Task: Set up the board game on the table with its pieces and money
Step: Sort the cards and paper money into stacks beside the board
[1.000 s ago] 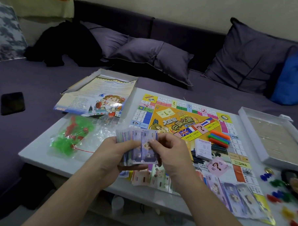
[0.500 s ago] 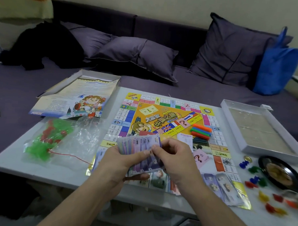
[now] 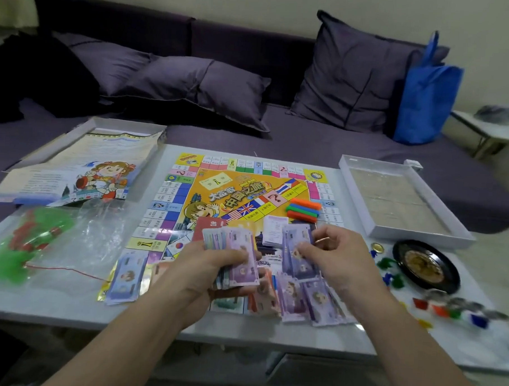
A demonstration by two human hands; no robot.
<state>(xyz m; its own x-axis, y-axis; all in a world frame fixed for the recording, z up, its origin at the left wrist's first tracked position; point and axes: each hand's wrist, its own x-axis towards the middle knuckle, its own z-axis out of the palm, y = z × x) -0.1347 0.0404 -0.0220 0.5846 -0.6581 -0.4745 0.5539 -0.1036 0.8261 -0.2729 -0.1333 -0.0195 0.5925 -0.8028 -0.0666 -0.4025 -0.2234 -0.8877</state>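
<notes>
Head | board (image 3: 241,192) mid-table | bag (image 3: 55,242) left | tray (image 3: 399,199), spinner (image 3: 425,264) right

Views: one only, the head view, so nothing is shared between views.
Position: worn above the near edge of the table (image 3: 53,300), on the side opposite the sofa (image 3: 254,47).
Direction: faced forward and down, across the table toward the sofa.
Nearness: the table is seen close, and both forearms are seen entering from the bottom edge.
Centre: the game board (image 3: 189,195) is held mid-frame.
Lens: wide-angle, so the table edges are bowed.
</notes>
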